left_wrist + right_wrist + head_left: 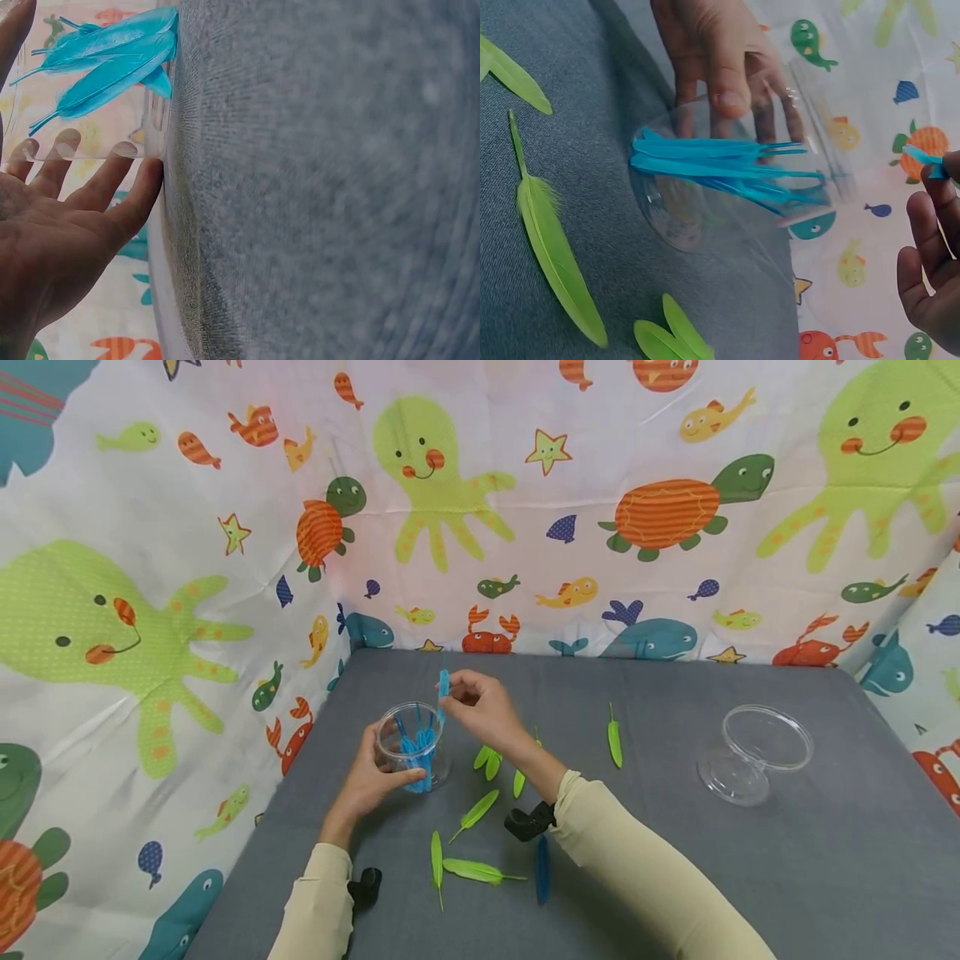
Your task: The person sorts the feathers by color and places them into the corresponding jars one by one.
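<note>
A clear plastic jar (442,768) stands upright on the grey cloth, with several blue feathers (727,161) inside, quills toward the mouth. My left hand (375,777) grips the jar, thumb on the near side and fingers around its wall; in the left wrist view the left hand (82,225) shows its fingertips against the clear side. Just above the rim, my right hand (483,706) pinches another blue feather (444,685) between thumb and fingertips. The right wrist view shows the right hand (937,255) at its edge, most of the held feather hidden.
Several green feathers (476,814) lie scattered before and right of the jar, one green feather (615,743) farther right. A blue feather (542,872) lies under the right forearm. At right stands another clear jar (735,777). Patterned cloth walls (517,602) border the back and sides.
</note>
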